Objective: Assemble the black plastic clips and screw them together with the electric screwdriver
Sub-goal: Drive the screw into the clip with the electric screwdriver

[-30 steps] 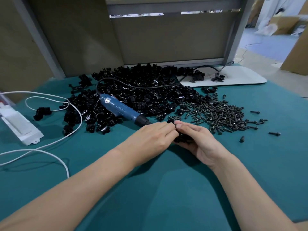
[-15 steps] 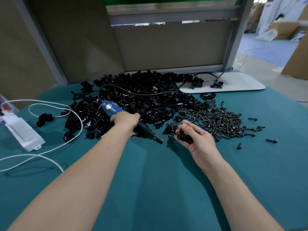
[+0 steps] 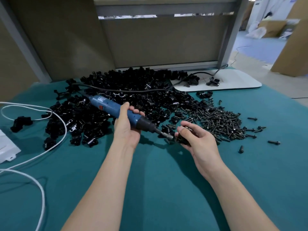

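Black plastic clip (image 3: 183, 139) is sitting pinched in your right hand (image 3: 200, 144), low over the teal mat (image 3: 166, 189). Your left hand (image 3: 127, 130) is gripping the blue electric screwdriver (image 3: 115, 110), its bit meeting the clip. Judging by the big heaps of loose clips (image 3: 133, 90) and screws (image 3: 220, 120), most of the job is remaining.
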{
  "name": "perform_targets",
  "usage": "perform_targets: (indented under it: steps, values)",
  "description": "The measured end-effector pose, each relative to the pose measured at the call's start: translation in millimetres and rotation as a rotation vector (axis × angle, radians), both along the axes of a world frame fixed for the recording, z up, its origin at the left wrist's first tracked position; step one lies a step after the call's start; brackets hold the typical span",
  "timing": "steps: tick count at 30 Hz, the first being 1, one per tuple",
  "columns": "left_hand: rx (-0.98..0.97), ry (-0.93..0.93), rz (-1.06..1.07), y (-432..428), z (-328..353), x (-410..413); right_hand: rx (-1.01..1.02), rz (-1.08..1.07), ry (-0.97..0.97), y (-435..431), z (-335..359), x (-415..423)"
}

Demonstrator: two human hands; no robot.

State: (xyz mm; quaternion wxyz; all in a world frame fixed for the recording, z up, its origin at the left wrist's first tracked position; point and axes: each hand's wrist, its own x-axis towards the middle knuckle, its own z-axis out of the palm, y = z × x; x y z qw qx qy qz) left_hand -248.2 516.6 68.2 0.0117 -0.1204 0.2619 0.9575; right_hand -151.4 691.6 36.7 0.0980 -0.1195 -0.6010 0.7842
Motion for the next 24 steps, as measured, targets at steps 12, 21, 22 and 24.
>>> perform_targets:
  steps: [12,21,22,24]
  values:
    - [0.020,-0.031,0.018,3.0,-8.7,-2.5,0.142,-0.001,-0.001,-5.3,2.2,0.9]
    - [-0.034,-0.029,0.076,4.7,-10.5,2.3,0.356,-0.048,0.084,-7.9,0.8,6.8]
    - [-0.033,-0.027,0.078,4.3,-10.5,2.0,0.376,-0.052,0.094,-8.1,1.1,7.2]
    - [-0.031,-0.033,0.071,3.7,-10.9,1.4,0.399,-0.056,0.109,-8.2,1.4,7.3]
